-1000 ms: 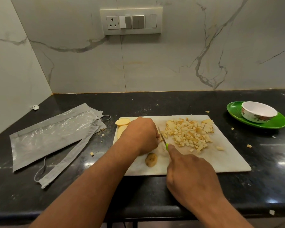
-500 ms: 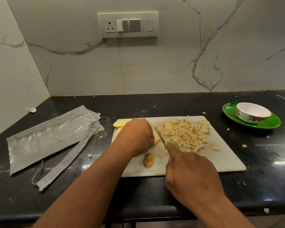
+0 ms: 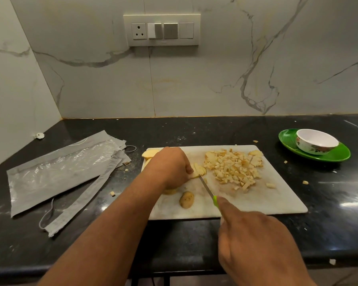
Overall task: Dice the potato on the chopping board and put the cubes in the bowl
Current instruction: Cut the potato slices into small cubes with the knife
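A white chopping board [image 3: 277, 201] lies on the black counter. My left hand [image 3: 170, 168] holds down a potato slice [image 3: 199, 169] with curled fingers. My right hand [image 3: 250, 240] grips a green-handled knife [image 3: 208, 189], forefinger along its spine, the blade tip at the slice. A heap of potato cubes [image 3: 234, 168] covers the board's far right part. More slices [image 3: 150, 153] lie behind my left hand, and a skin-covered end piece [image 3: 186, 200] sits near the front. The white flowered bowl [image 3: 316, 141] stands on a green plate [image 3: 335, 155] at the right; I see no cubes in it.
Grey plastic packaging [image 3: 60, 174] and a torn strip lie to the left of the board. Stray potato bits [image 3: 305, 182] dot the counter around the board. A switch panel [image 3: 161, 29] hangs on the marble wall behind.
The knife has drawn back towards me, its tip now at the slice's near edge. My left hand stays on the slice.
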Action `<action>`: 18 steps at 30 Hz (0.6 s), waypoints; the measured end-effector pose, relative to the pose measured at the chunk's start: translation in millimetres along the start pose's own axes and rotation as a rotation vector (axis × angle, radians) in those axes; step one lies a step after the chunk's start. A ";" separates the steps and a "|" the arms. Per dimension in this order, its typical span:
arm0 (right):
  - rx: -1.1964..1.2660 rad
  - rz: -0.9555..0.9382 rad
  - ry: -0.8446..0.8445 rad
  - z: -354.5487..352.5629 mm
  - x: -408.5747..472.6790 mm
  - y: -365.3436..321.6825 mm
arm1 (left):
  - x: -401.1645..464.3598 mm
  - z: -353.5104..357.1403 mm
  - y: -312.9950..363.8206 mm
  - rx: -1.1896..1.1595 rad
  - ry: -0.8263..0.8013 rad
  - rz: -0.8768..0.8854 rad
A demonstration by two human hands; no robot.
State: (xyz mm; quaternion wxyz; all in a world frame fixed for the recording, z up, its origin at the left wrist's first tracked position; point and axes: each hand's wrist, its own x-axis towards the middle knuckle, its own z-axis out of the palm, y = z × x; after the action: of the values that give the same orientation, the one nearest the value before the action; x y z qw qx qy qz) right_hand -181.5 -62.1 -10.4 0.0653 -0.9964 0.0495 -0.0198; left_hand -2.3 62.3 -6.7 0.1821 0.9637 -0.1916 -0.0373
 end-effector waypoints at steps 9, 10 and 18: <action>0.022 -0.080 0.205 19.2 47.8 -9.4 | -0.1 -3.8 -2.5 -0.026 0.043 -0.014; 0.015 -0.078 0.198 22.1 46.7 -8.8 | 0.3 -3.6 -2.2 -0.025 0.042 -0.015; 0.022 -0.032 0.042 13.5 2.6 4.8 | 1.4 -3.4 -2.0 -0.029 0.032 -0.009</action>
State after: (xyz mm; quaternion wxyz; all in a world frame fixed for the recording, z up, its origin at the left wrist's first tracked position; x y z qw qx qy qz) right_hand -178.7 -65.4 -24.4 0.0751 -0.9957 0.0348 -0.0422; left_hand 0.2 64.6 -4.3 0.1991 0.9622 -0.1839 -0.0256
